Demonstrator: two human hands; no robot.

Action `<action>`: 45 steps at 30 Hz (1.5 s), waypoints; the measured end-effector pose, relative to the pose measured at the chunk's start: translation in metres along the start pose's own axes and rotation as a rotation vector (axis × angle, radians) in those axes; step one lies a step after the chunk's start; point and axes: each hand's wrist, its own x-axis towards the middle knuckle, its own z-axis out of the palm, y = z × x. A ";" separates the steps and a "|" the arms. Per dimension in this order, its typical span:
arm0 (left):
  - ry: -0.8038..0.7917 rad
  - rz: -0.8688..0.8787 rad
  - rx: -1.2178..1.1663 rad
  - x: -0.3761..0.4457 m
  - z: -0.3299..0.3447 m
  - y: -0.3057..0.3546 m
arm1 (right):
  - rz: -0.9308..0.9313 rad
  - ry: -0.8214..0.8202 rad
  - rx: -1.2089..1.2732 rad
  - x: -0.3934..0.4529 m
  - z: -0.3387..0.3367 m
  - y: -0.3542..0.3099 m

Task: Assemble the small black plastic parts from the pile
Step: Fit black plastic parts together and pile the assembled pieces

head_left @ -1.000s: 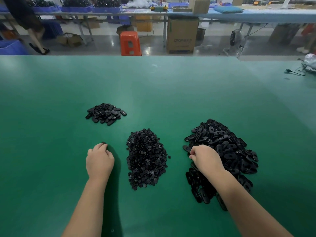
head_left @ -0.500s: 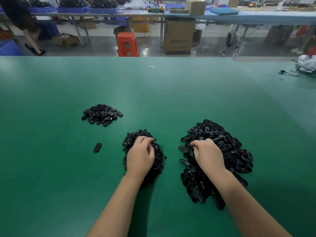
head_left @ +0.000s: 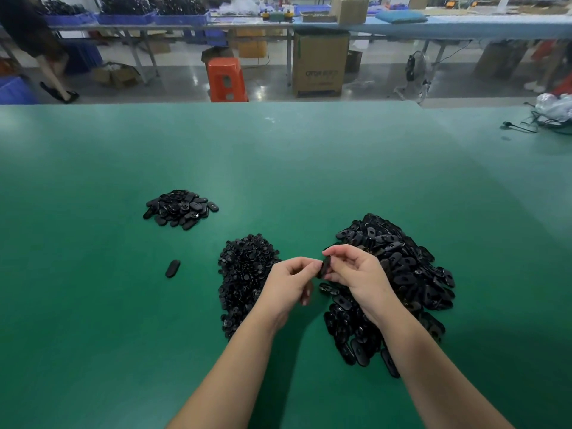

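Leftmost, a single oval part [head_left: 172, 268] lies alone on the green table [head_left: 93, 320], beside the middle pile [head_left: 244, 274]. The left hand [head_left: 289, 281], fingers curled, meets the right hand [head_left: 356, 274], both pinching one black part [head_left: 324, 267] between them, above the table just left of the large pile [head_left: 402, 274].

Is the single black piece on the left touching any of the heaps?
No, the single piece lies alone on the green table.
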 end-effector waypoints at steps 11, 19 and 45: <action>0.102 0.056 -0.022 -0.001 -0.013 -0.006 | 0.103 0.106 0.173 -0.002 0.016 0.018; 0.149 0.215 0.226 0.001 -0.022 -0.004 | 0.293 0.003 0.002 -0.010 0.023 0.024; 0.663 -0.130 1.138 0.002 -0.109 -0.013 | 0.050 0.246 -0.281 -0.027 0.067 0.077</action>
